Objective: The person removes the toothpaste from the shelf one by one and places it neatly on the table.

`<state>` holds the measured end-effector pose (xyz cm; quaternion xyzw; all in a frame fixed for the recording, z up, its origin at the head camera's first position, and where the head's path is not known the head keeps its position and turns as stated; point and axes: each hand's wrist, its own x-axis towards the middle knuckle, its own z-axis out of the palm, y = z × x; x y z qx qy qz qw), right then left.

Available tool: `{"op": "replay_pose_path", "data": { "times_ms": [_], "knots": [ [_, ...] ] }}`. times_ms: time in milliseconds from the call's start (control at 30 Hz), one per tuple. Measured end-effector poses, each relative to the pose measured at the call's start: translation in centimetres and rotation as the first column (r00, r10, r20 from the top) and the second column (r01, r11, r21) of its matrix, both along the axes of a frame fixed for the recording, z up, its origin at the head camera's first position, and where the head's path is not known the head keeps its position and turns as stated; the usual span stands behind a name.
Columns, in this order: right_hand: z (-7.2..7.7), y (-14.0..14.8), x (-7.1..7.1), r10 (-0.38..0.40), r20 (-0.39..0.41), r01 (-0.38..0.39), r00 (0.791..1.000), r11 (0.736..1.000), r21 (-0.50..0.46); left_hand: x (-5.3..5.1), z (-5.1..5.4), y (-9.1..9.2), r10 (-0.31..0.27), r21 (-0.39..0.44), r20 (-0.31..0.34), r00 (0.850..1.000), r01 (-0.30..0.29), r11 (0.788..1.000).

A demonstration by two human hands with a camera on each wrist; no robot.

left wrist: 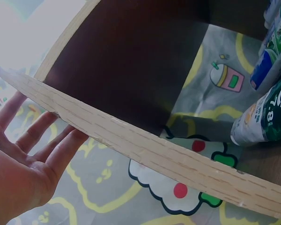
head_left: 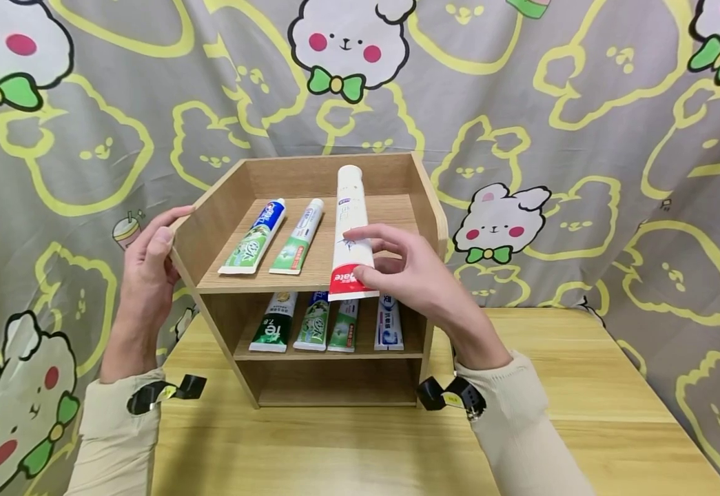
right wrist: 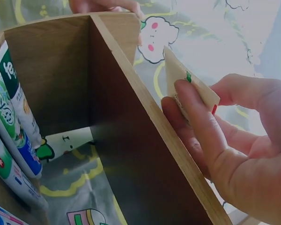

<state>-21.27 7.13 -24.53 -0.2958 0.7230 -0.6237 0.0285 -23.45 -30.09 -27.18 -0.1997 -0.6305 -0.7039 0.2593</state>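
My right hand [head_left: 418, 272] pinches a white toothpaste tube [head_left: 350, 207] with a red end near the crimp, thumb and fingers at its sides. The tube is above the top shelf of a wooden rack [head_left: 328, 162], its crimped end toward me. In the right wrist view only the tube's crimped end [right wrist: 196, 84] shows between the fingers. My left hand [head_left: 149, 282] rests its fingers against the outer left side panel [left wrist: 131, 131], thumb near the front edge. On the top shelf lie a blue-green toothpaste tube [head_left: 254, 238] and a smaller white-green tube [head_left: 297, 238].
The middle shelf bears several tubes, among them a dark green tube [head_left: 275, 324], another blue-green tube [head_left: 313, 322] and a blue-white tube [head_left: 388, 324]. The rack stands on a wooden table [head_left: 310, 448]. A patterned curtain [head_left: 502, 158] hangs behind.
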Motion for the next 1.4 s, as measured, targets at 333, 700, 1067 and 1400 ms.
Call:
{"op": "replay_pose_path", "data": {
  "times_ms": [333, 700, 1067, 1400],
  "knots": [
    [-1.4, 0.2, 1.5, -0.033, -0.011, 0.032, 0.999, 0.994, -0.103, 0.1, 0.1, 0.0, -0.006, 0.003, -0.001, 1.0, 0.006, 1.0],
    [-3.1, 0.2, 2.5, -0.045, -0.078, 0.032, 0.996, 0.987, -0.16, 0.1, 0.0, -0.1, -0.014, 0.016, 0.005, 1.0, 0.014, 1.0],
    [-4.5, 1.1, 3.8, -0.054, -0.141, 0.023, 0.989, 0.976, -0.218, -0.1, 0.0, 0.1, -0.009, 0.004, 0.0, 1.0, 0.009, 1.0],
    [-5.4, 2.4, 4.7, -0.063, -0.221, 0.016, 0.973, 0.978, -0.207, 0.0, -0.1, 0.1, 0.003, 0.002, -0.003, 1.0, -0.003, 1.0]
  ]
}}
